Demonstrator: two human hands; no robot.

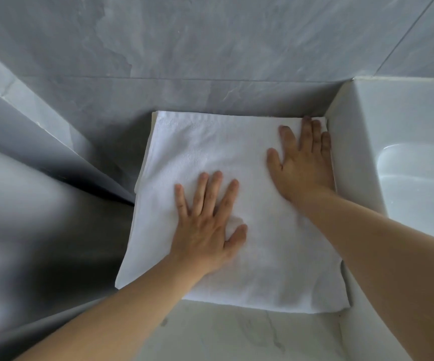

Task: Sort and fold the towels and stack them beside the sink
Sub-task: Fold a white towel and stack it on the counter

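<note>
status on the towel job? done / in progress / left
Done: one white terry towel, folded square, lies on the marbled counter beside the white sink basin. In progress: left hand and right hand press flat on it with straight fingers, no grip. Left: whether it is a stack cannot be told, and no other towels are in view.

Back wall [210,48]: large grey stone-look tiles ahead of me, cloudy veining, thin grout lines; one seam runs level low down, another slants at upper right.
Left wall [28,105]: same grey tile, angling in toward the corner; a stepped ledge edge runs diagonally along it.
Lower left [41,230]: dark, blurred grey surface in shadow; I cannot tell what it is.
Countertop [223,334]: pale marble-look slab under me, faint grey veins.
Light: soft, even, cool; darkest shadow sits in the left corner.
</note>
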